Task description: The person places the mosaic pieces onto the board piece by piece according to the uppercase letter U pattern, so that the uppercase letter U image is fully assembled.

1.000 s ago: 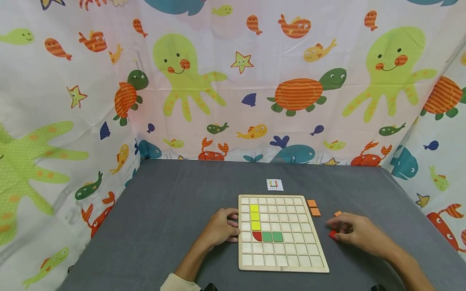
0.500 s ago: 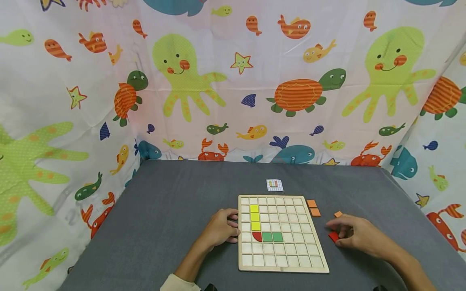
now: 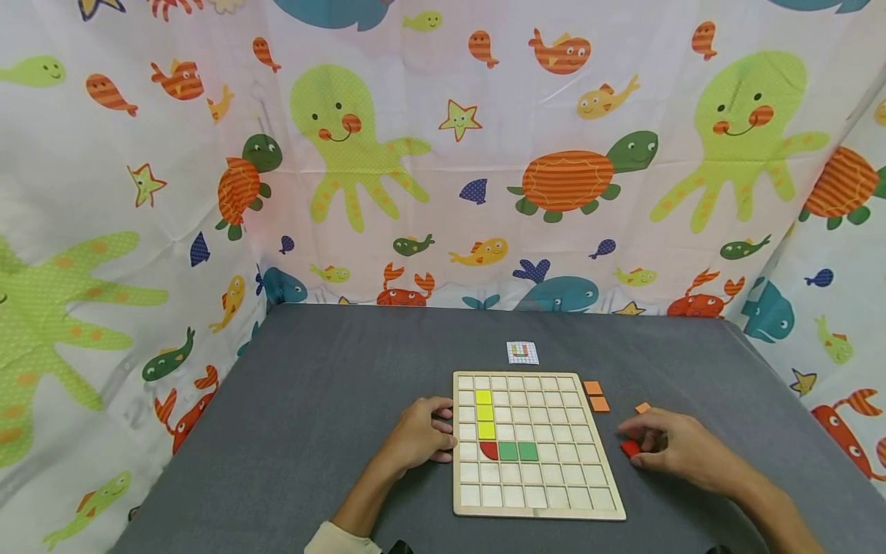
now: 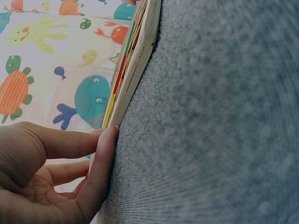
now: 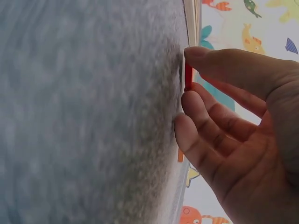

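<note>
A wooden grid board (image 3: 540, 513) lies on the grey cloth. In it sit several yellow tiles (image 3: 486, 412) in a column, a red rounded-corner tile (image 3: 489, 450) below them and two green tiles (image 3: 517, 451) beside that. My left hand (image 3: 424, 433) holds the board's left edge; in the left wrist view, thumb and fingers meet at the board's side (image 4: 140, 60). To the right of the board, my right hand (image 3: 681, 448) pinches a small red tile (image 3: 630, 448), low over the cloth. The right wrist view has this red tile (image 5: 188, 77) between thumb and fingertips.
Two orange tiles (image 3: 595, 395) lie by the board's upper right corner. Another orange tile (image 3: 643, 407) lies just beyond my right hand. Behind the board is a small pattern card (image 3: 522, 352) with a U shape. A sea-animal curtain (image 3: 429, 154) surrounds the grey table (image 3: 346, 354).
The red tile has turned a little in my right fingers, and that hand has shifted slightly left. My left hand and the board have stayed put.
</note>
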A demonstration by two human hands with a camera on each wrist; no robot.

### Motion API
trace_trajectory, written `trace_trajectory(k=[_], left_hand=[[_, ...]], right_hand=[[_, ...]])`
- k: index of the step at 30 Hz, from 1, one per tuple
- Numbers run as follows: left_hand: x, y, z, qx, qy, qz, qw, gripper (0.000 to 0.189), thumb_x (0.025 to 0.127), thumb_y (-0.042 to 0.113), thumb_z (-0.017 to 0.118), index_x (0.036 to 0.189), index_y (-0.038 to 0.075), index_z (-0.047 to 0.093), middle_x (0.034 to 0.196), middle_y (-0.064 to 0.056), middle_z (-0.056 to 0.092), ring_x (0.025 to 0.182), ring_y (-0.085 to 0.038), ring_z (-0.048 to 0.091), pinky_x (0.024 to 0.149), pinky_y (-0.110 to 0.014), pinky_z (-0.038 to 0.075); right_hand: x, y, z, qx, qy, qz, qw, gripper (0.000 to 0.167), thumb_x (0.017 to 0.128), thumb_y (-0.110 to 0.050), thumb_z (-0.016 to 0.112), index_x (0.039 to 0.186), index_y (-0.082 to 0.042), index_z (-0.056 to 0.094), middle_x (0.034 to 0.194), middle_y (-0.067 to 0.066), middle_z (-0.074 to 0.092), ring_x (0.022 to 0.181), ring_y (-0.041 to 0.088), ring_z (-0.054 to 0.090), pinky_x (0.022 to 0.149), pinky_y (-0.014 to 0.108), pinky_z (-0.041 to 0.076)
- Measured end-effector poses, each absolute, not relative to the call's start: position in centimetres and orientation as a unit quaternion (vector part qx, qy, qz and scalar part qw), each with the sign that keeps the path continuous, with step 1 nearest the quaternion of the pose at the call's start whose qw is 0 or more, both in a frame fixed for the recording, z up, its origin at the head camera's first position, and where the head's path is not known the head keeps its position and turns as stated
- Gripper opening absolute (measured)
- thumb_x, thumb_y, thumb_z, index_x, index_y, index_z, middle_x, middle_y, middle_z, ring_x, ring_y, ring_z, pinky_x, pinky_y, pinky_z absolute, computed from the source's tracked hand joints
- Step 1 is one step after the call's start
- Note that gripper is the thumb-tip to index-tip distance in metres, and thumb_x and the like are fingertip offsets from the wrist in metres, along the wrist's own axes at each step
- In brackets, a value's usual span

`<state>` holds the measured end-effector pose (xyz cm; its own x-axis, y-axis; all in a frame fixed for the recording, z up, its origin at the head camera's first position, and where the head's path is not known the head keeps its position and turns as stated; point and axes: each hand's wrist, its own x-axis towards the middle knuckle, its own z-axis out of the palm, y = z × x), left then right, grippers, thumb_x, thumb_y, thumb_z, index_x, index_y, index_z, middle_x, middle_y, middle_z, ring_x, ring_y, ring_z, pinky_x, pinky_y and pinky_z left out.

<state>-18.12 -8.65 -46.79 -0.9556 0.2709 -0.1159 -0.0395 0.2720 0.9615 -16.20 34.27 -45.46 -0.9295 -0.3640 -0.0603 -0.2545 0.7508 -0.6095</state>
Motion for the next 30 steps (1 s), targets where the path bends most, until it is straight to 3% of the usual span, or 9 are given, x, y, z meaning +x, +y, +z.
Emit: trace_trajectory(k=[7, 13, 20, 30], left_hand=[[-18.1, -8.6, -46.8, 0.072, 0.788, 0.598, 0.127, 0.062, 0.083, -0.014, 0.076, 0.142, -0.008, 0.058, 0.124, -0.018, 0.059, 0.1, -0.024, 0.066, 0.063, -0.038, 0.068], [-18.1, -8.6, -46.9, 0.071, 0.793, 0.591, 0.127, 0.061, 0.084, -0.013, 0.076, 0.142, -0.008, 0.058, 0.123, -0.018, 0.058, 0.099, -0.023, 0.065, 0.063, -0.036, 0.068], [-18.1, -8.5, -46.9, 0.072, 0.796, 0.588, 0.128, 0.061, 0.084, -0.012, 0.077, 0.142, -0.007, 0.058, 0.123, -0.017, 0.058, 0.1, -0.023, 0.065, 0.063, -0.035, 0.067], [-18.1, -8.5, -47.0, 0.073, 0.799, 0.584, 0.126, 0.061, 0.085, -0.011, 0.077, 0.143, -0.008, 0.058, 0.123, -0.017, 0.059, 0.098, -0.022, 0.065, 0.063, -0.035, 0.067]], right_hand=[[-16.2, 32.7, -45.1, -0.179, 0.929, -0.318, 0.064, 0.036, 0.087, -0.028, 0.088, 0.119, -0.017, 0.077, 0.096, -0.005, 0.063, 0.081, 0.004, 0.056, 0.065, 0.022, 0.048], [-16.6, 30.6, -44.8, -0.194, 0.922, -0.327, 0.074, 0.038, 0.087, -0.031, 0.088, 0.119, -0.014, 0.077, 0.092, -0.004, 0.062, 0.082, 0.008, 0.053, 0.065, 0.023, 0.045], [-16.9, 28.4, -45.2, -0.225, 0.89, -0.385, 0.094, 0.037, 0.088, -0.021, 0.087, 0.12, -0.008, 0.075, 0.092, 0.002, 0.062, 0.079, 0.009, 0.056, 0.063, 0.023, 0.05], [-17.3, 25.7, -45.0, -0.247, 0.895, -0.358, 0.101, 0.036, 0.087, -0.025, 0.088, 0.118, -0.013, 0.077, 0.094, -0.005, 0.064, 0.084, 0.011, 0.057, 0.068, 0.022, 0.05]])
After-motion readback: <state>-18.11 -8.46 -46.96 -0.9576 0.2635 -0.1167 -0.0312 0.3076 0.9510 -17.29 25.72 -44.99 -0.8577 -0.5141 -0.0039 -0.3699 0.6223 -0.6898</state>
